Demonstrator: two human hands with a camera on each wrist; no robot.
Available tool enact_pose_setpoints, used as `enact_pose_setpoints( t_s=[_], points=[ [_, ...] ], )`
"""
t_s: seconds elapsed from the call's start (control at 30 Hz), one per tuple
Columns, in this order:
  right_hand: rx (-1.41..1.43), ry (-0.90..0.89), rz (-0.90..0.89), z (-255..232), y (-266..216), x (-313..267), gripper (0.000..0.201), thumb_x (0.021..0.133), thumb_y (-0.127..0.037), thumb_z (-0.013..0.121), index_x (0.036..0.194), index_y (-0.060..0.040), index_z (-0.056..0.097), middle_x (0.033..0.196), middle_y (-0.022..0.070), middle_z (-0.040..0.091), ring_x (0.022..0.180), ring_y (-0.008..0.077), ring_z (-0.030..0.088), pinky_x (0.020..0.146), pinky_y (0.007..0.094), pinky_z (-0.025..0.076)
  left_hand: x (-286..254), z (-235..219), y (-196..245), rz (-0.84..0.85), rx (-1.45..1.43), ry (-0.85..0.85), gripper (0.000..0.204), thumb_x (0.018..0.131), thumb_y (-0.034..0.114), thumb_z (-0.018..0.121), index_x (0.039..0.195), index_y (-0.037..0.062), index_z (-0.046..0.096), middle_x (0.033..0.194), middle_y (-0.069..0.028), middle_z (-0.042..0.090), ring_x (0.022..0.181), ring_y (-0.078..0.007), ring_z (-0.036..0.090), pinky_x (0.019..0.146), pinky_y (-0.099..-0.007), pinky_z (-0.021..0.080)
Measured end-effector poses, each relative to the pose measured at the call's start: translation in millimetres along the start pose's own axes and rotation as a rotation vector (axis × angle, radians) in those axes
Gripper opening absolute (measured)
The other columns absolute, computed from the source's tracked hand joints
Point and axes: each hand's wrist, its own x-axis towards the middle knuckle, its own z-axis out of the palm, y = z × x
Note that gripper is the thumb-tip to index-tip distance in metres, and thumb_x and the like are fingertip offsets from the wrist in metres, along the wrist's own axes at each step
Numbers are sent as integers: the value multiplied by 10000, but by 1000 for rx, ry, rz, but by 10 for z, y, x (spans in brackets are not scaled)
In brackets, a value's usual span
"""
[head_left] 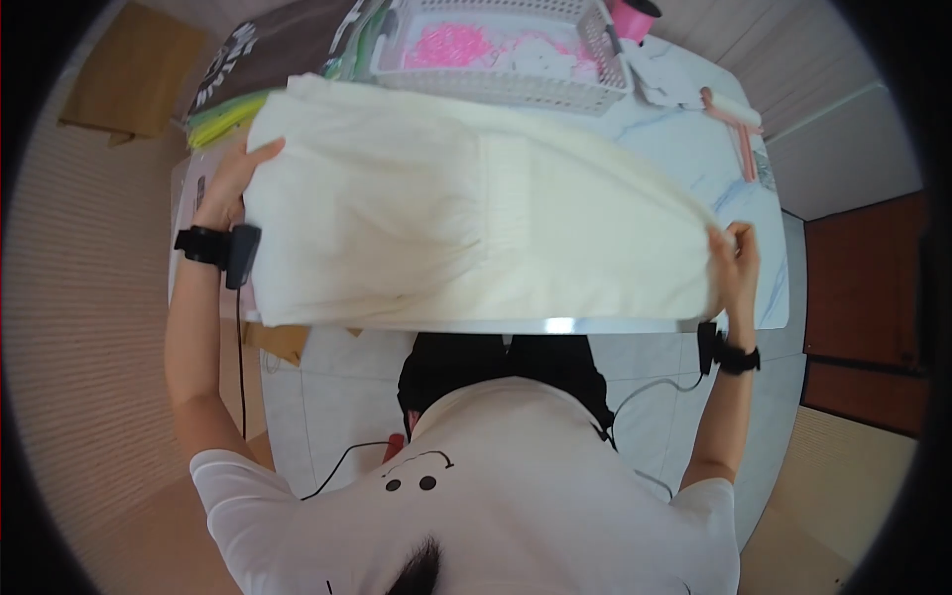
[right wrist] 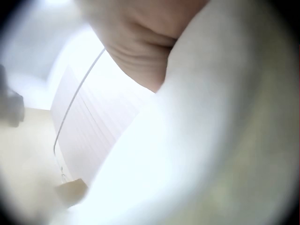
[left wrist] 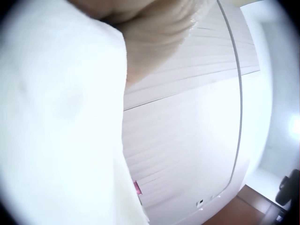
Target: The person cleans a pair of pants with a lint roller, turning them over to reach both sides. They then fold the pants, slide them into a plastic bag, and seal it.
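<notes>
A long cream garment [head_left: 397, 198] with a gathered elastic band across its middle is stretched sideways over the front of the table. At its wide left end my left hand [head_left: 233, 178] grips the edge, thumb on top and the other fingers hidden behind the cloth. My right hand [head_left: 734, 268] pinches the narrower right end with curled fingers. In the left wrist view, the pale cloth [left wrist: 61, 117] fills the left side beside the hand [left wrist: 154, 42]. The right wrist view has the cloth [right wrist: 197, 117] hanging below the hand [right wrist: 145, 42], blurred.
A white plastic basket [head_left: 496, 87] holding pink and white bits stands at the back of the marble-patterned table [head_left: 645, 129]. Right of it are a pink spool [head_left: 633, 18] and a pink-handled tool [head_left: 739, 139]. Packaged items, a dark bag [head_left: 278, 59] among them, lie back left.
</notes>
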Motion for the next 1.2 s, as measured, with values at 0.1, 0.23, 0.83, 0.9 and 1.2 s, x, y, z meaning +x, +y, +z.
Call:
enact_pose_setpoints(
  t_s=[0.1,0.23,0.83,0.9,1.2],
  points=[
    [-34,-265,293,-229,121,-52,286,854,-263,687,816,-66,483,778,-11,486,661,50,452,551,200,396,364,-269,-438,-187,-3,-79,437,890,274,626,1192,-30,542,1065,-115,634,905,-163,627,762,-292,521],
    [350,-177,621,-310,113,168,449,845,-390,686,968,26,568,868,72,593,733,93,568,630,218,474,183,-171,-279,-273,139,-100,485,889,302,630,1219,-39,527,1096,-116,625,924,-163,612,786,-294,511],
    [-8,-11,277,-313,-124,622,453,801,-296,701,1089,26,563,948,118,621,745,170,637,639,283,533,-232,12,-407,-188,25,-152,499,878,216,654,1256,-51,468,1167,-135,587,1019,-186,579,880,-311,479],
    [-44,-186,438,-299,29,774,609,764,-411,712,1116,54,536,945,149,622,745,193,645,616,309,546,-291,38,-360,-191,58,-144,506,881,224,651,1264,-49,462,1186,-135,577,1030,-185,574,885,-303,474],
    [-439,-322,287,-45,119,829,543,729,-354,743,1093,-4,546,887,156,648,700,240,634,568,337,479,-643,86,-313,-240,133,-153,526,869,212,651,1268,-70,454,1170,-145,579,1055,-188,568,880,-294,476]
  ],
)
